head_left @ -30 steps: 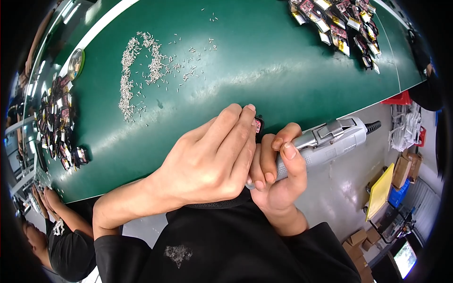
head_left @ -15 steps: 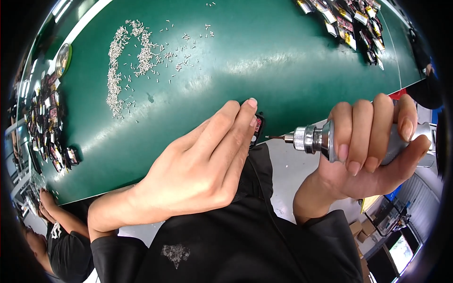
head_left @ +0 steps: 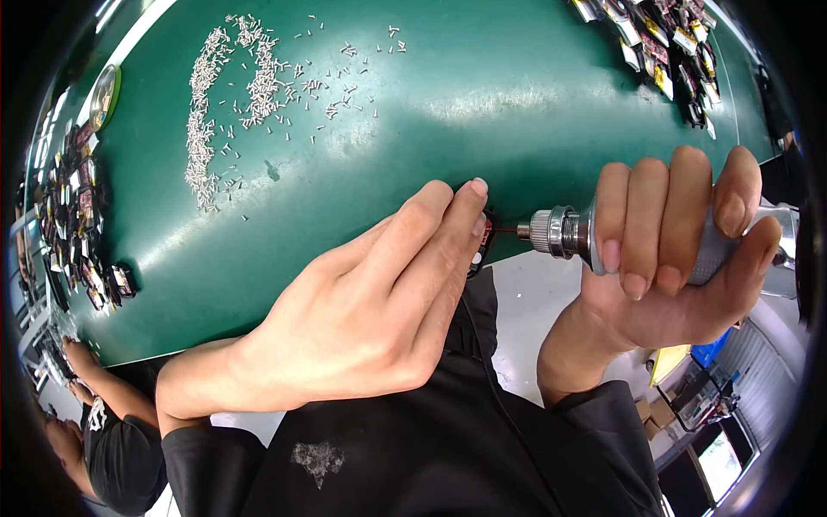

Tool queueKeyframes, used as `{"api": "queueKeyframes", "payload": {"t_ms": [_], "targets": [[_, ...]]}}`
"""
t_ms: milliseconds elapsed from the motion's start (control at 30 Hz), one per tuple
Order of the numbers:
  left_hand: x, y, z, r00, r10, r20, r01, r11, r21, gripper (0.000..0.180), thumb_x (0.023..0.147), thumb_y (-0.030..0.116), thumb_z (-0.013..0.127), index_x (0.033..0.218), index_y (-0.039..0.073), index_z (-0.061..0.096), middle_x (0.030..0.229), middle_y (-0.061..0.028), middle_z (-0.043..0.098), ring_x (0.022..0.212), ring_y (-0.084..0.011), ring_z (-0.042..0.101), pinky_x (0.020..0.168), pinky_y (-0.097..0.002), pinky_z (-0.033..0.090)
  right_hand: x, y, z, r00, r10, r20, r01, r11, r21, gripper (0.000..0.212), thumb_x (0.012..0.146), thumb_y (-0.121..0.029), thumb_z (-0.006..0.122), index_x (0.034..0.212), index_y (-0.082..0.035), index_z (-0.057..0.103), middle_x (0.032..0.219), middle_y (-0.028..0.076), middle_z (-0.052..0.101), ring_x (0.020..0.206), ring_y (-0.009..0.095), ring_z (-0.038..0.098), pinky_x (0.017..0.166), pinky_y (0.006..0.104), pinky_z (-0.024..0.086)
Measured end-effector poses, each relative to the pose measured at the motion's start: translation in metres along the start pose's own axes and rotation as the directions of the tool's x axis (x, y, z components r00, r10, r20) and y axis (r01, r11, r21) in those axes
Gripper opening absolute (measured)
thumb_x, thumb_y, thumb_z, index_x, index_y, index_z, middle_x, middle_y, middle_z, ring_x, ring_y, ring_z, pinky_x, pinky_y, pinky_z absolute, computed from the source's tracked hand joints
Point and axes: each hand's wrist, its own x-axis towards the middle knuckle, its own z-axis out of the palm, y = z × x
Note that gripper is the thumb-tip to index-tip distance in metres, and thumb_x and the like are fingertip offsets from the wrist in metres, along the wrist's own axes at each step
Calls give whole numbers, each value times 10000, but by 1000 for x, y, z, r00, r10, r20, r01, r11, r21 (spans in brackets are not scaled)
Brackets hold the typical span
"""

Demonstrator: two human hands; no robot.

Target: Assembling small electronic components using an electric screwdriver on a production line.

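Observation:
My left hand [head_left: 366,297] is closed on a small black device with a red circuit board [head_left: 485,237] at the table's near edge. Its fingers cover most of that device. In my right hand [head_left: 676,233] is a grey and silver power screwdriver [head_left: 564,231], held level with the fingers wrapped round its body. The thin bit [head_left: 508,229] points left, and its tip meets the device at the red board. Whether a screw sits under the tip is hidden.
Many small silver screws [head_left: 200,129] lie scattered on the green table [head_left: 362,198]. Heaps of similar devices are at the left [head_left: 82,215] and far right [head_left: 680,52]. A round green-rimmed dish [head_left: 105,96] stands far left. At lower left, another person [head_left: 125,448] works beside me.
The screwdriver's bit, apart from the device before, now reaches the red board. My left hand and the device have shifted slightly right in the picture, still held together.

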Motion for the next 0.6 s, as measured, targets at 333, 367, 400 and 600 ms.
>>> {"api": "queueKeyframes", "payload": {"t_ms": [333, 367, 400, 600], "targets": [[1, -9, -6, 999, 41, -20, -40, 999, 28, 433, 551, -8, 603, 958, -158, 611, 1090, -249, 580, 939, -317, 575, 685, -341, 554, 11, 5, 12, 986, 0, 166, 13, 997, -81, 217, 972, -313, 431, 914, -104, 427, 564, -40, 406, 436, 60, 372, 482, 223, 363], [1, -10, -9, 997, 77, -27, -74, 993, 87, 430, 557, -8, 600, 962, -154, 612, 1095, -244, 579, 949, -313, 572, 683, -336, 552, 12, 4, 15, 987, -3, 162, 16, 997, -79, 213, 968, -304, 443, 908, -102, 421, 567, -40, 404, 433, 59, 366, 479, 223, 357], [-5, -10, -13, 999, 46, 7, -46, 993, 112, 414, 573, 19, 597, 953, -144, 619, 1092, -234, 581, 983, -307, 564, 704, -320, 546, 15, 13, 18, 984, -1, 178, 9, 999, -44, 209, 963, -296, 454, 902, -100, 414, 570, -40, 402, 430, 58, 360, 476, 223, 351], [-10, 3, -18, 999, -31, 40, 29, 998, 50, 366, 627, 106, 587, 894, -140, 628, 1045, -232, 596, 993, -277, 557, 811, -305, 506, 16, 21, 24, 990, -62, 128, 58, 998, 38, 222, 914, -216, 528, 825, -91, 367, 500, -32, 363, 354, 55, 308, 356, 198, 288]]}}
